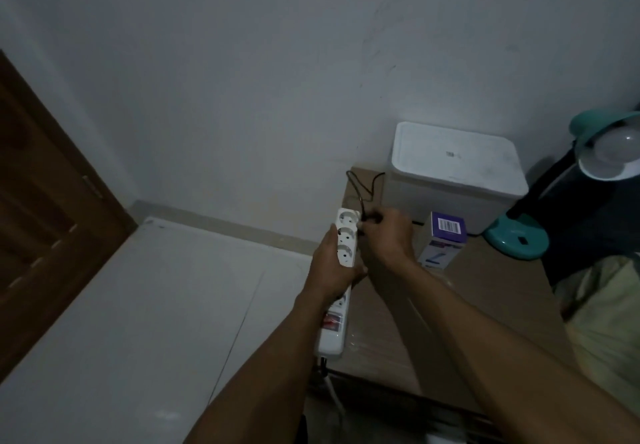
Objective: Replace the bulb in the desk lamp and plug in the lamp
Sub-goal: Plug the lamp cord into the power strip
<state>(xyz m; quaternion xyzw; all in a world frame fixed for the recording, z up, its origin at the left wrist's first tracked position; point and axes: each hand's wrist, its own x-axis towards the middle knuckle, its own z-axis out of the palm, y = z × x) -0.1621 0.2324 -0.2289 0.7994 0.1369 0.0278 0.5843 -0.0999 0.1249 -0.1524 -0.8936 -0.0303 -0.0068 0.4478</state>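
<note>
My left hand (332, 267) grips a white power strip (344, 236) around its middle and holds it up over the left edge of the brown table (485, 281). My right hand (388, 236) pinches the lamp's dark plug (369, 218) right beside the strip's top sockets; the plug itself is mostly hidden by my fingers. Its thin dark cord (360, 187) loops up behind toward the wall. The teal desk lamp (516, 239) stands at the right, with a white bulb (620, 146) seated in its shade.
A white lidded box (453, 170) sits against the wall on the table. A purple and white bulb carton (441, 239) stands in front of it. A brown door (45, 208) is at the left, white floor tiles below, pale cloth at the far right.
</note>
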